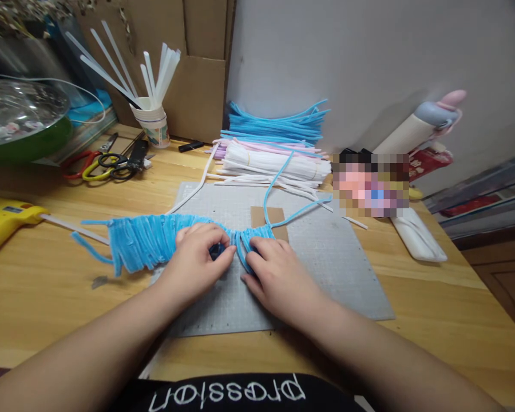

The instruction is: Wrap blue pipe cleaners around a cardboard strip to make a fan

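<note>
A long piece of blue pipe cleaners, packed side by side into a ribbed band, lies across the grey cutting mat and past its left edge. My left hand is closed around the band near its middle, thumb and forefinger close together. Just to the right, my right hand has its bent fingers on the blue strands at the band's right end. A small gap with looser loops shows between the hands. From the right end, two loose blue stems stick out. Beneath them lies a brown cardboard piece.
Bundles of blue and white pipe cleaners lie by the wall. At the left are a yellow glue gun, scissors and a paper cup of glue sticks. A white pack and a bottle stand right.
</note>
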The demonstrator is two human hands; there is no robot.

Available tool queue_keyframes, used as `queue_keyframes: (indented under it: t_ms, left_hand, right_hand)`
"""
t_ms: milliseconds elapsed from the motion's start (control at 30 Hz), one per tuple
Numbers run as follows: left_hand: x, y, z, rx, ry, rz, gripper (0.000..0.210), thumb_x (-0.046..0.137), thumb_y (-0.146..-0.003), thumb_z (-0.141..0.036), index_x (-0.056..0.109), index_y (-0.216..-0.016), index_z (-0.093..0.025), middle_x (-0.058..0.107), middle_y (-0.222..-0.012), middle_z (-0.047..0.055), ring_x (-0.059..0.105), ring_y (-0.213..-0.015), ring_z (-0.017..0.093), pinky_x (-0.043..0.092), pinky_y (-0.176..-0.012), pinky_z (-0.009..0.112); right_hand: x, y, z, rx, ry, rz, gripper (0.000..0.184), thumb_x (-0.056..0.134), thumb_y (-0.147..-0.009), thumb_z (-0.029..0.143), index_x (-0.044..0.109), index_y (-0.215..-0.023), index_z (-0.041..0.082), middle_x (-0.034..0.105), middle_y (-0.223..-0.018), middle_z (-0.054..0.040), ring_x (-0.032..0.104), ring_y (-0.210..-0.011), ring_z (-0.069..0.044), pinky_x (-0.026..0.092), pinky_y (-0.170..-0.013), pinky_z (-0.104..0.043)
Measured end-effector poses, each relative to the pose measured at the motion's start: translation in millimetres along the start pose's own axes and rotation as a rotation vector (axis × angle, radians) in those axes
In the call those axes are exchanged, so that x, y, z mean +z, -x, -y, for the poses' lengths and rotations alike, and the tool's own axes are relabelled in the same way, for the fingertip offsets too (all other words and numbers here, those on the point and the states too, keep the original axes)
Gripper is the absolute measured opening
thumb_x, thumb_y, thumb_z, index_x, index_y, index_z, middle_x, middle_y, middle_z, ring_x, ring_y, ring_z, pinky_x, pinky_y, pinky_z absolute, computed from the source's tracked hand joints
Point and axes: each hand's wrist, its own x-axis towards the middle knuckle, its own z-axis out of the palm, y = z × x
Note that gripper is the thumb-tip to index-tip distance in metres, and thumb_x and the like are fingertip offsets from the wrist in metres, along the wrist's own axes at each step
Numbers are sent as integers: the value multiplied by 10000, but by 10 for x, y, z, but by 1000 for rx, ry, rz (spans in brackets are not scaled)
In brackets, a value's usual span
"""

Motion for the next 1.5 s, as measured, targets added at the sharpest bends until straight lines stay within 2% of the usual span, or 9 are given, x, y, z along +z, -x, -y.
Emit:
queue_keyframes:
  t_ms: [100,200,300,467,967,1300,1500]
  left_hand:
    - [-3,3,-5,15,-19,31,144,543,-825,-284,566,-708,-204,630,-813,-3,533,-861,198,317,-824,393]
    - [-1,11,1,91,-83,96,119,556,-818,-292,605,-738,-219,633,-880,1,516,-921,219,297,-841,414]
    - [9,21,15,183,-165,147,139,532,-851,-316,634,-801,-235,614,-962,13,488,-980,236,274,-877,446]
    - [43,31,30,231,-228,165,168,495,-887,-320,642,-842,-250,592,-998,24,467,-1002,241,268,-886,467]
    - [36,26,34,195,-196,155,199,471,-890,-333,627,-811,-240,583,-957,25,467,-971,235,287,-872,463]
    - [35,32,32,163,-203,136,204,477,-861,-302,621,-741,-222,587,-928,26,475,-953,234,301,-849,449]
    - [39,29,36,174,-214,127,199,483,-859,-294,625,-740,-223,585,-928,26,477,-954,233,295,-844,448]
  right_hand:
    - [55,0,-2,18,-58,-56,57,544,-816,178,595,-818,153,590,-1051,-140,519,-987,-286,420,-866,-476]
    - [90,-26,-41,110,-303,-169,44,554,-796,155,564,-755,169,590,-1011,-105,543,-944,-237,440,-844,-418]
    - [90,-58,-77,181,-510,-252,62,548,-802,134,549,-756,176,587,-962,-76,556,-908,-198,446,-820,-366]
    - [55,-70,-81,179,-630,-330,94,514,-879,179,560,-797,185,582,-857,-42,546,-851,-165,434,-778,-315]
    - [55,-62,-84,180,-659,-316,135,517,-901,251,565,-791,187,575,-779,-16,530,-767,-151,405,-712,-297]
    - [55,-73,-86,219,-736,-357,161,519,-897,267,569,-762,195,580,-761,-12,541,-741,-145,422,-686,-288]
    - [75,-61,-86,159,-754,-266,181,482,-919,290,583,-797,204,596,-777,-12,555,-778,-153,422,-724,-301]
